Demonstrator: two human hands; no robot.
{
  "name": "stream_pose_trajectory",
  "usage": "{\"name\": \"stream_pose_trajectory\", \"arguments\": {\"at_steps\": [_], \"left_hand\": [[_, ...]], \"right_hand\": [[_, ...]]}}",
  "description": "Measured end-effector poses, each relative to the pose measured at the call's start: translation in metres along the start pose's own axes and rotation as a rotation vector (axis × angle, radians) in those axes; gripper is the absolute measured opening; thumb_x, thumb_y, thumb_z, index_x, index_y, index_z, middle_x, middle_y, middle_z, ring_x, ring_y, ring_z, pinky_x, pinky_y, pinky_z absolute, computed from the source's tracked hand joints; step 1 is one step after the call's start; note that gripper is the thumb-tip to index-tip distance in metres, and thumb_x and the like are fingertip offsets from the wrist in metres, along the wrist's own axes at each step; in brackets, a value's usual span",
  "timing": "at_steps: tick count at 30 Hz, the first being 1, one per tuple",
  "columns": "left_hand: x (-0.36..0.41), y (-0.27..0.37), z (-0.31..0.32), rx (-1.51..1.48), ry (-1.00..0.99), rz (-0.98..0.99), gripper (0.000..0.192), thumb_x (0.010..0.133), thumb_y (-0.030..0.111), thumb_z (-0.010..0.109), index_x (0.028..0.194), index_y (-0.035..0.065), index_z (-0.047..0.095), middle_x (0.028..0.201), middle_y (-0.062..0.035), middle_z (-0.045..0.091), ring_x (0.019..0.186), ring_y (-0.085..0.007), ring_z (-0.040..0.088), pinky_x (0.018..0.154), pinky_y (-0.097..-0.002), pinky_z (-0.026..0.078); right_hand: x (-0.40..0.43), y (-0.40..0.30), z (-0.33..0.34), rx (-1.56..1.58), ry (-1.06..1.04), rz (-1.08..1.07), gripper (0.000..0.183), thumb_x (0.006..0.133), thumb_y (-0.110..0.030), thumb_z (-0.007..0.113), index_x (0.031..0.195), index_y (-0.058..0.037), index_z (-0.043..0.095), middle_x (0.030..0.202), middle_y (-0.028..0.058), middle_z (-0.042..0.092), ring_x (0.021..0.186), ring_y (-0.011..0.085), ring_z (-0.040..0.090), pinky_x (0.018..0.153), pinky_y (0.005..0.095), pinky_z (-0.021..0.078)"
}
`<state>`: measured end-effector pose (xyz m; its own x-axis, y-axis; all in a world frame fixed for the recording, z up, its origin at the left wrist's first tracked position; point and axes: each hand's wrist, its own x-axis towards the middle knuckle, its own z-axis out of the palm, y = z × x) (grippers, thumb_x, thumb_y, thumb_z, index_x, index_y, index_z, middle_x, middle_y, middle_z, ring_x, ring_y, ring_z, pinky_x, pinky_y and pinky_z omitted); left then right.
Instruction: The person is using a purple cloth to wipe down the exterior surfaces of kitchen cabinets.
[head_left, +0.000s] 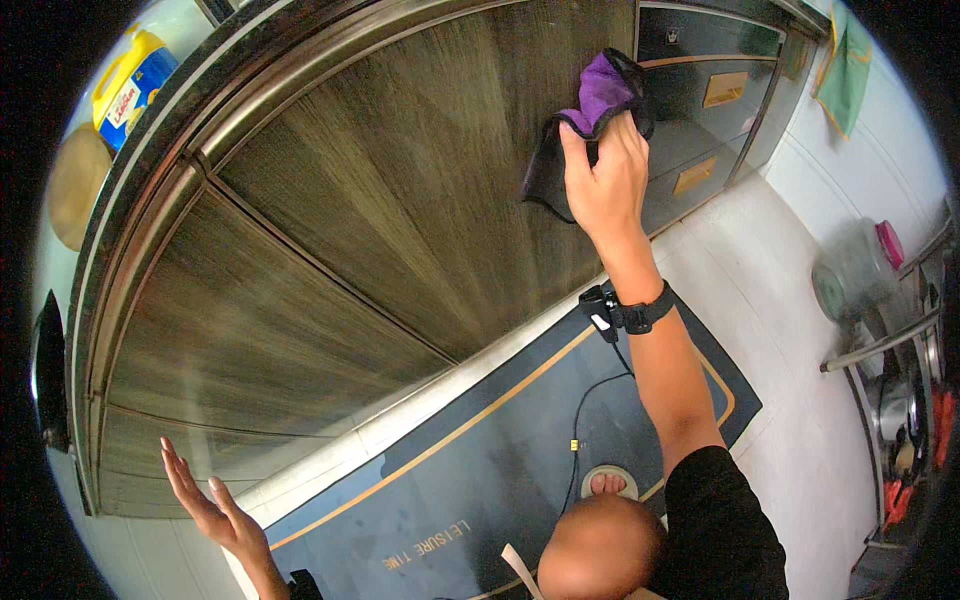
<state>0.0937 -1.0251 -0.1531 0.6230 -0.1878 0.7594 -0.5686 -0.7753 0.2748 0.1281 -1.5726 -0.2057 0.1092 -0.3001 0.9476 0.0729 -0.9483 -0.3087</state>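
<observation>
My right hand (611, 176) grips a purple cloth with black edging (600, 90), pressed to the dark wood-grain cabinet door (420, 150) near its right edge. Part of the cloth hangs to the left of the fingers, its dark side showing. A black strap with a small device circles my right wrist. My left hand (217, 506) is at the lower left, raised with fingers apart and holding nothing, in front of the cabinet's lower left end. Whether it touches the cabinet I cannot tell.
A blue-grey mat (480, 480) lies on the floor with a black cable over it. Drawers with gold handles (694, 176) are right of the door. A green cloth (846, 75) hangs on the wall. A metal rack (885, 349) stands right. A yellow-and-blue container (135, 90) is on the countertop.
</observation>
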Motion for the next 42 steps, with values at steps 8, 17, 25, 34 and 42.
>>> {"name": "stream_pose_trajectory", "arguments": {"at_steps": [8,17,25,34,42], "left_hand": [[0.002,0.0,0.005,-0.038,0.004,0.018,0.059,0.106,0.021,0.046,0.159,0.0001,0.029,0.164,-0.019,0.033,0.152,-0.0329,0.031,0.125,-0.0499,0.023],[-0.001,-0.007,0.003,0.009,0.0,-0.015,0.059,0.106,0.021,0.046,0.159,0.0002,0.029,0.164,-0.0187,0.034,0.152,-0.0325,0.031,0.125,-0.0497,0.023],[-0.003,-0.003,0.007,0.037,-0.015,-0.021,0.058,0.105,0.019,0.044,0.158,0.0006,0.03,0.163,-0.0188,0.035,0.152,-0.0327,0.032,0.125,-0.0507,0.024],[-0.002,-0.008,0.004,0.011,-0.016,-0.042,0.058,0.106,0.022,0.044,0.158,0.0005,0.031,0.163,-0.0193,0.035,0.152,-0.0336,0.032,0.124,-0.0502,0.025],[-0.005,-0.003,0.009,0.046,-0.074,-0.028,0.056,0.107,0.023,0.044,0.157,-0.0013,0.033,0.164,-0.0177,0.034,0.153,-0.0318,0.03,0.125,-0.0487,0.022]], "right_hand": [[-0.035,0.007,-0.011,-0.044,-0.111,0.028,0.038,0.088,-0.02,0.072,0.12,-0.0007,0.064,0.125,0.0186,0.066,0.12,0.0403,0.058,0.1,0.0474,0.0416],[-0.015,0.004,-0.006,-0.035,-0.054,0.007,0.027,0.089,-0.019,0.071,0.11,-0.0035,0.067,0.118,0.0164,0.068,0.116,0.0394,0.059,0.096,0.0475,0.0427],[-0.013,0.001,-0.001,0.025,-0.061,0.07,0.029,0.091,-0.02,0.07,0.113,-0.0022,0.066,0.121,0.0182,0.067,0.117,0.0404,0.058,0.097,0.0477,0.0433],[-0.014,0.003,-0.005,0.073,-0.021,0.003,0.027,0.093,-0.018,0.068,0.115,-0.0028,0.066,0.123,0.0193,0.067,0.117,0.0414,0.059,0.098,0.0474,0.0439],[-0.034,-0.002,-0.007,0.094,-0.11,0.078,0.033,0.089,-0.018,0.071,0.117,-0.0022,0.066,0.129,0.0214,0.064,0.124,0.044,0.055,0.102,0.049,0.0415]]}}
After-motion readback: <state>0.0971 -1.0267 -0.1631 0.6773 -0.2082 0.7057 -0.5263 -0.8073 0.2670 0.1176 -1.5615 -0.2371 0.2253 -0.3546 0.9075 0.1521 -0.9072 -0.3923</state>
